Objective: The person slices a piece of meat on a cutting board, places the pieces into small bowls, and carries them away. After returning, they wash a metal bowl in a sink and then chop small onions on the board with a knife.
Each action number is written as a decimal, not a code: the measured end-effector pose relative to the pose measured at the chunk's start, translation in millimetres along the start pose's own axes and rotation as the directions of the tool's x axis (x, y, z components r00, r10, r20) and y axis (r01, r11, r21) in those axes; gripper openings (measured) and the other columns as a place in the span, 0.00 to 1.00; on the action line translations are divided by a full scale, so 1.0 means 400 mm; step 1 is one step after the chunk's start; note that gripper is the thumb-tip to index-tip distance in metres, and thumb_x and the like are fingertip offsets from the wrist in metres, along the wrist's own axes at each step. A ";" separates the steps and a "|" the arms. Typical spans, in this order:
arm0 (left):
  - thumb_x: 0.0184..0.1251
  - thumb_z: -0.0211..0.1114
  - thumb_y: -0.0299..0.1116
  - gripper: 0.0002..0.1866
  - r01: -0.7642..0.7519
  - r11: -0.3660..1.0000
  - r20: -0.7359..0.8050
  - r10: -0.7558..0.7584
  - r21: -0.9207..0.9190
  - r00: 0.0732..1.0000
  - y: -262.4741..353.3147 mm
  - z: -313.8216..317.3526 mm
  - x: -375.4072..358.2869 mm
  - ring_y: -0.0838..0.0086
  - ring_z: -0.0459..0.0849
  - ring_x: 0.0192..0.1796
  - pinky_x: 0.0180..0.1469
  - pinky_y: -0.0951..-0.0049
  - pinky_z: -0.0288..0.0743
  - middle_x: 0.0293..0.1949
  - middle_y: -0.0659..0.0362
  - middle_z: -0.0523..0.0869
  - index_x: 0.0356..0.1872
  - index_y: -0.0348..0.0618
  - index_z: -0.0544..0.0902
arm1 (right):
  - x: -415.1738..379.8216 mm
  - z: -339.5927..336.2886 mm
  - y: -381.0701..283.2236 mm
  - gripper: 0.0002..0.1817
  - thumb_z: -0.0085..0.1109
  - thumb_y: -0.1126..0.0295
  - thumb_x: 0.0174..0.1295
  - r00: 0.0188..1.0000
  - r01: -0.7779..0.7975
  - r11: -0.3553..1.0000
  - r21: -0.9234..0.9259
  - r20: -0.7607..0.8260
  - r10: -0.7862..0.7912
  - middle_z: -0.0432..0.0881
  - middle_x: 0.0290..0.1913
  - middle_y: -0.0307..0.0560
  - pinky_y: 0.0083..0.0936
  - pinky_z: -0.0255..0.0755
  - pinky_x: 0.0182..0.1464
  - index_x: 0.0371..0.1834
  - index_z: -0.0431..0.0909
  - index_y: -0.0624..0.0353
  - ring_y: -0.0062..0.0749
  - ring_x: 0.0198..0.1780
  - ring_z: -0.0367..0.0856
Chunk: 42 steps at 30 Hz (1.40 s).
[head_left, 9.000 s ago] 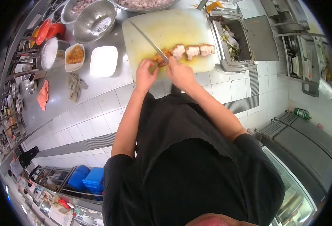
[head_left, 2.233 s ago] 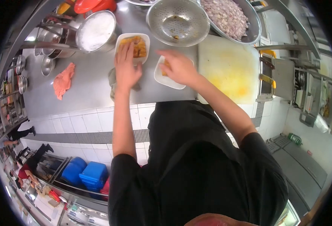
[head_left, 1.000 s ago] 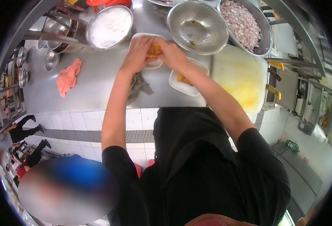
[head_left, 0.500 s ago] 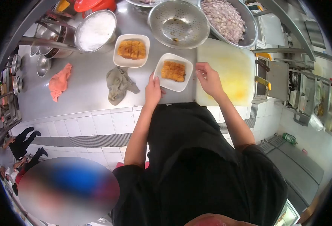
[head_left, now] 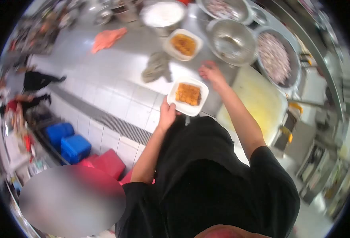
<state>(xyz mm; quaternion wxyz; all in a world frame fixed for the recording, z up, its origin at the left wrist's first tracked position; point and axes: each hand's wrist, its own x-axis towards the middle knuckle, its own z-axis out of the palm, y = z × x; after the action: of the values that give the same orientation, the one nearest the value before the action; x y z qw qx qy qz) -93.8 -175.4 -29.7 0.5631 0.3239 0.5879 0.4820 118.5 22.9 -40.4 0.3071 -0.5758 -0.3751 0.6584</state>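
My left hand (head_left: pixel 167 115) grips the near left corner of a white square bowl (head_left: pixel 203 94), thumb over the rim. In the bowl lies a block of golden-brown fried food (head_left: pixel 188 94), cut into slices. My right hand (head_left: pixel 211 73) is above the steel table, past the bowl's far right edge, with its fingers loosely bent and apart, though slightly blurred. Nothing shows in it. A second white square bowl (head_left: pixel 198 41) with similar sliced food (head_left: pixel 183 44) stands farther back, left of my right hand. A grey-green cloth (head_left: pixel 156 68) lies left of both bowls.
A yellowed cutting board (head_left: pixel 258 103) is on the right. Behind are a steel colander (head_left: pixel 233 43), a large pan of chopped shallots or onions (head_left: pixel 274 57) and a bowl of white powder (head_left: pixel 163 14). An orange cloth (head_left: pixel 108 39) lies at left. People (head_left: pixel 40 80) stand far left.
My left hand has lifted the near bowl off the table, toward my body. My right hand has moved left relative to the cutting board. The whole view has turned and is blurred.
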 end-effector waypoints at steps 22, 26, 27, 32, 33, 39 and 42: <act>0.70 0.44 0.20 0.25 -0.203 0.952 -0.842 -0.090 -0.229 0.532 -0.079 -0.900 -0.802 0.64 0.91 0.40 0.33 0.70 0.91 0.51 0.45 0.85 0.68 0.30 0.70 | -0.002 0.165 0.020 0.17 0.52 0.74 0.71 0.974 0.036 0.992 0.125 -0.228 -0.006 0.84 0.47 0.52 0.39 0.89 0.44 0.62 0.72 0.61 0.42 0.40 0.87; 0.71 0.43 0.20 0.25 -0.225 0.953 -0.871 -0.072 -0.205 0.487 -0.069 -1.107 -0.837 0.64 0.92 0.41 0.36 0.70 0.92 0.52 0.45 0.85 0.69 0.30 0.69 | -0.136 0.354 -0.028 0.18 0.53 0.75 0.68 0.980 -0.061 0.996 -0.062 -0.191 0.048 0.85 0.43 0.52 0.34 0.89 0.41 0.61 0.74 0.61 0.38 0.33 0.86; 0.71 0.43 0.20 0.25 -0.249 0.946 -0.882 -0.069 -0.206 0.466 -0.061 -1.159 -0.837 0.64 0.92 0.41 0.37 0.71 0.92 0.52 0.45 0.85 0.69 0.30 0.68 | -0.167 0.429 -0.037 0.18 0.54 0.75 0.68 0.985 -0.070 0.992 -0.107 -0.166 0.052 0.85 0.45 0.51 0.33 0.89 0.43 0.61 0.75 0.62 0.37 0.33 0.86; 0.71 0.43 0.19 0.24 -0.304 0.937 -0.911 -0.032 -0.170 0.411 -0.020 -1.418 -0.814 0.66 0.91 0.39 0.34 0.72 0.90 0.50 0.46 0.85 0.67 0.29 0.69 | -0.204 0.812 -0.057 0.18 0.54 0.74 0.68 0.993 -0.098 0.974 -0.203 0.038 0.108 0.87 0.39 0.48 0.24 0.87 0.33 0.61 0.75 0.61 0.31 0.28 0.86; 0.71 0.43 0.19 0.23 -0.313 0.935 -0.920 -0.030 -0.164 0.390 -0.001 -1.465 -0.804 0.67 0.91 0.38 0.33 0.73 0.89 0.50 0.46 0.86 0.66 0.29 0.69 | -0.194 0.895 -0.059 0.19 0.54 0.73 0.68 0.982 -0.117 0.957 -0.266 0.113 0.152 0.87 0.37 0.48 0.22 0.85 0.30 0.62 0.75 0.61 0.30 0.28 0.87; 0.71 0.44 0.20 0.22 -0.330 0.929 -0.966 -0.087 -0.166 0.242 0.077 -1.720 -0.752 0.69 0.90 0.36 0.32 0.74 0.87 0.49 0.46 0.87 0.65 0.30 0.71 | -0.071 1.468 -0.086 0.26 0.48 0.78 0.58 0.889 -0.027 0.954 -0.298 0.430 0.159 0.86 0.39 0.49 0.20 0.82 0.25 0.63 0.72 0.66 0.27 0.27 0.86; 0.71 0.44 0.20 0.22 -0.345 0.925 -0.981 -0.105 -0.157 0.165 0.112 -1.836 -0.724 0.69 0.91 0.36 0.32 0.73 0.87 0.48 0.46 0.87 0.64 0.30 0.72 | -0.052 1.822 -0.140 0.26 0.47 0.78 0.59 0.833 0.066 0.930 -0.361 0.533 0.148 0.86 0.40 0.48 0.19 0.81 0.26 0.64 0.72 0.66 0.27 0.28 0.85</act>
<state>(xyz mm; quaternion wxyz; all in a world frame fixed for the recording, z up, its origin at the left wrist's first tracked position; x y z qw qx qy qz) -771.4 -576.6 40.7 0.0591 -0.1198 0.6870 0.7143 -600.4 -66.8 58.4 0.0595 -0.4165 -0.5503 0.7213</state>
